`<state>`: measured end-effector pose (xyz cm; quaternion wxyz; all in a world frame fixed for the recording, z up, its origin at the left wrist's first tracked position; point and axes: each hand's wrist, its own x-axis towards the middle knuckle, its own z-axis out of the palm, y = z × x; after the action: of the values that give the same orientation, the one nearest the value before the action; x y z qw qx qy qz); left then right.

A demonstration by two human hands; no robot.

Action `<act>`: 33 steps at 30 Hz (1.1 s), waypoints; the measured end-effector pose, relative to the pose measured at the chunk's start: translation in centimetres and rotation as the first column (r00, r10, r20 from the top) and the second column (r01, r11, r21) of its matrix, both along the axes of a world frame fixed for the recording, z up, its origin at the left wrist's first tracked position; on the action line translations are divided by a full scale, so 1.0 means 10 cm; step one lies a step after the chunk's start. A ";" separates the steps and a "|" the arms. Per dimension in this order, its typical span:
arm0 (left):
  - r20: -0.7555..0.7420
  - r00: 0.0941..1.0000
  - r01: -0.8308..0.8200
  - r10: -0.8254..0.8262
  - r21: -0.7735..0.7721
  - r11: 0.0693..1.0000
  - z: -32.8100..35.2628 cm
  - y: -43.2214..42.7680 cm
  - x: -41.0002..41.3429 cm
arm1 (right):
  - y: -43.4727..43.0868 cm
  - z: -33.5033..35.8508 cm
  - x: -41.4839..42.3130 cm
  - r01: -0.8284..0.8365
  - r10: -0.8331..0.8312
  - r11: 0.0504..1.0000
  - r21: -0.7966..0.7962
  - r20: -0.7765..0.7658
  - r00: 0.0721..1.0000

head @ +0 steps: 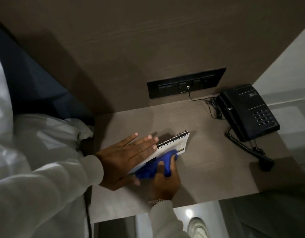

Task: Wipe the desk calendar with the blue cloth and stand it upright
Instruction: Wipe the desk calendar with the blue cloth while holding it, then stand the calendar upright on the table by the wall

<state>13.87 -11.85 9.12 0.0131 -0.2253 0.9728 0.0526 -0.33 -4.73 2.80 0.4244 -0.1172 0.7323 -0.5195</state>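
Observation:
A white desk calendar (175, 143) with black spiral binding stands tilted on the brown bedside table (208, 160), its spiral edge uppermost. My left hand (124, 157) lies flat with fingers spread against the calendar's back side, steadying it. My right hand (163, 181) grips a bunched blue cloth (156, 166) and presses it on the lower part of the calendar's white front face. The calendar's lower edge is hidden by the cloth and hands.
A black corded telephone (249, 110) sits at the table's back right, its coiled cord (244, 146) trailing forward. A black switch panel (186, 84) with a plugged cable is on the wall behind. White bedding (45, 134) lies to the left.

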 end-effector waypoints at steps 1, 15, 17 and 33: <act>0.007 1.000 -0.009 0.009 0.006 1.000 0.01 0.00 -0.01 | 0.05 0.00 0.05 -0.011 0.010 1.000 0.023 0.038 0.999; 0.249 0.903 -0.368 0.349 0.033 0.929 0.27 0.28 -0.20 | 0.20 0.57 -1.12 -0.589 0.604 0.792 0.160 -0.067 0.794; 0.039 0.808 -0.590 0.588 0.039 0.807 0.25 0.46 -0.25 | 0.12 0.52 -1.43 -0.663 0.752 0.660 0.354 -0.321 0.576; -0.096 -0.392 -0.485 0.915 0.867 -0.117 -0.20 1.16 -0.59 | -0.23 0.27 -1.65 -0.692 0.711 0.668 0.273 -0.510 0.485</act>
<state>7.95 -0.26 7.12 -0.4072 -0.7725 0.3155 0.3713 -16.82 -7.00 5.52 0.3569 -0.5500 0.7198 -0.2281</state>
